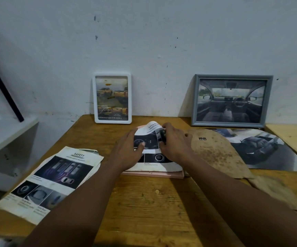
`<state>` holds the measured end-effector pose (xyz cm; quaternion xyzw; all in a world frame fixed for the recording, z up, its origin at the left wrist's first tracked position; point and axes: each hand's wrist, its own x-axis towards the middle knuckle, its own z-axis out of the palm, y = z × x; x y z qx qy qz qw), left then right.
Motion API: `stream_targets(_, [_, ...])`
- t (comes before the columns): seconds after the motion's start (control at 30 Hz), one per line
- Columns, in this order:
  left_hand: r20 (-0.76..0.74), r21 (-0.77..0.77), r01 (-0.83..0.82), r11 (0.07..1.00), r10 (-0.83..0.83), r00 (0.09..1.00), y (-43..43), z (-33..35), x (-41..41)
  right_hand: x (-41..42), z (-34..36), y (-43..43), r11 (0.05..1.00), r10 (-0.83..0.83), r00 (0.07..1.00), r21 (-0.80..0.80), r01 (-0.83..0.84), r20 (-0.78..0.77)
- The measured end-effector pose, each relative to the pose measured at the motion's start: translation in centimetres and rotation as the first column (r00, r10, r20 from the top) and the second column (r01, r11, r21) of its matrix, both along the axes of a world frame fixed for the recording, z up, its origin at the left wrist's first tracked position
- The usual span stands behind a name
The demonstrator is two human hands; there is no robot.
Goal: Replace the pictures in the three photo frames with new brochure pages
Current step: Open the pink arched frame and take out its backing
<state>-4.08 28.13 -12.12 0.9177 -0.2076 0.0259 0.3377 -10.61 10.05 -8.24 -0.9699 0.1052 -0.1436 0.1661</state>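
A pink photo frame lies flat on the wooden table, mostly covered by a brochure page printed with a dashboard. My left hand presses flat on the page's left part. My right hand curls round the page's right side, where a dark bit shows between the fingers; what that bit is I cannot tell. The page's top edge curls upward. A white frame and a grey frame lean upright against the wall, each holding a car picture.
A "SAFETY" brochure page lies at the table's left front. A brown stained backing board lies to the right of my hands, partly over a page with a dark car. A white shelf stands at left.
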Motion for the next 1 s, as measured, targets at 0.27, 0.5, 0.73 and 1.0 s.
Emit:
stream_targets(0.27, [0.105,-0.098,0.000,0.995,0.010,0.994,0.0,1.3,-0.8,-0.3,2.8,0.3,0.845,0.027,0.948,0.500,-0.191,0.316])
stream_targets(0.5, [0.225,-0.210,0.007,0.978,0.041,0.973,-2.7,5.3,-1.1,-1.2,6.9,-5.0,0.550,-0.054,0.939,0.796,-0.255,0.338])
stream_targets(0.73, [0.220,-0.277,0.206,0.939,-0.147,0.965,-13.3,7.1,-4.0,-6.7,8.0,-16.4,0.769,-0.116,0.949,0.632,-0.101,0.293])
stream_targets(1.0, [0.182,-0.145,0.416,0.898,-0.389,0.903,-26.9,4.4,-8.6,-12.5,6.6,-28.3,0.945,-0.244,0.963,0.249,0.211,0.113])
